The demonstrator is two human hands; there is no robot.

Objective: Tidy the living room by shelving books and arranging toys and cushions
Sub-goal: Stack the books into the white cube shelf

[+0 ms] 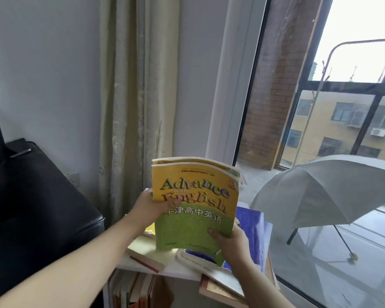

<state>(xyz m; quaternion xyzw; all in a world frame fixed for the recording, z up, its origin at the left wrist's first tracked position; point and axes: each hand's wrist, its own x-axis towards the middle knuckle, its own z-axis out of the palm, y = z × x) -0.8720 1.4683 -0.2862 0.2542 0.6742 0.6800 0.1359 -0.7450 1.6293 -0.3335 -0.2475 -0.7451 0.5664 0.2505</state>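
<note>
Yellow-green textbook [196,196] upright, left edge gripped by left hand [150,208], thumb across cover. Near right corner clasped by right hand [231,243].

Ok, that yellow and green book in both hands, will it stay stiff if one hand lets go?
Probably not: the book looks like a soft-cover, and its top corner curls, so it may droop. It looks thin, so it is likely light. The left hand and right hand each pinch one edge.

Shelf top [180,271] crowded with loose books [147,252] (little bare surface); sofa [31,207] close left, curtain [131,107] behind, umbrella [320,187] right.
</note>
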